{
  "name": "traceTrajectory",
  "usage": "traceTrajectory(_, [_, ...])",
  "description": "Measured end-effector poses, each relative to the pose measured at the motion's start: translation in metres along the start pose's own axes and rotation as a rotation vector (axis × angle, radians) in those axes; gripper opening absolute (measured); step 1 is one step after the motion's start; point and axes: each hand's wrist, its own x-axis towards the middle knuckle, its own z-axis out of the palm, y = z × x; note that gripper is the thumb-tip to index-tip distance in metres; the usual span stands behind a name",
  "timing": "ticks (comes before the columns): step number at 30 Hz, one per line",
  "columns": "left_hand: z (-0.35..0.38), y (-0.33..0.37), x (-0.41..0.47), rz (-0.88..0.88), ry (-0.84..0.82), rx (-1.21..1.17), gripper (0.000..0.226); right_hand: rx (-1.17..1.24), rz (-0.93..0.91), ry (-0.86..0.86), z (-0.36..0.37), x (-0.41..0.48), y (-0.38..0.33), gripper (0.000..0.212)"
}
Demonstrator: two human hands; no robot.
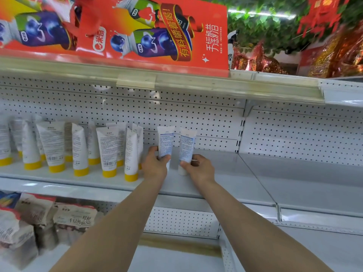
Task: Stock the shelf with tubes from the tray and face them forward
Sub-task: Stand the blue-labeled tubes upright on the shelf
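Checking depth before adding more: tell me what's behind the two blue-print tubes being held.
Only the perforated back panel shows behind the blue-print tubes. The shelf floor directly behind them is covered.

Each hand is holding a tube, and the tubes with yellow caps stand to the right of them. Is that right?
No. The head view shows the yellow-capped tubes standing left of the held ones, not right. The rest holds: the left hand grips the left blue-printed tube and the right hand grips the right blue-printed tube.
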Motion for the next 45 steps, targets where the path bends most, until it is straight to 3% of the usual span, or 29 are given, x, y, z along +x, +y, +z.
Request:
traceTrajectory(24, [0.005,-0.003,0.002,-0.011,0.018,0.097,0.040,-0.012,-0.029,-0.002,0.002,0.002,0.006,0.020])
traceTrajectory(28, [0.002,-0.001,-0.005,-0.003,0.004,0.106,0.044,-0.066,-0.023,-0.036,0.001,0.000,0.003,0.034])
traceTrajectory(33, [-0.006,0.014,-0.029,-0.071,-0.078,0.139,0.058,-0.071,0.073,-0.084,-0.016,-0.014,-0.008,0.071])
traceTrajectory(40, [-0.045,0.041,-0.089,-0.029,-0.213,0.144,0.082,-0.265,0.056,-0.084,-0.052,-0.073,-0.039,0.071])
traceTrajectory(45, [-0.131,0.066,-0.128,0.112,-0.217,0.427,0.076,-0.472,-0.083,-0.093,-0.051,-0.155,-0.087,0.069])
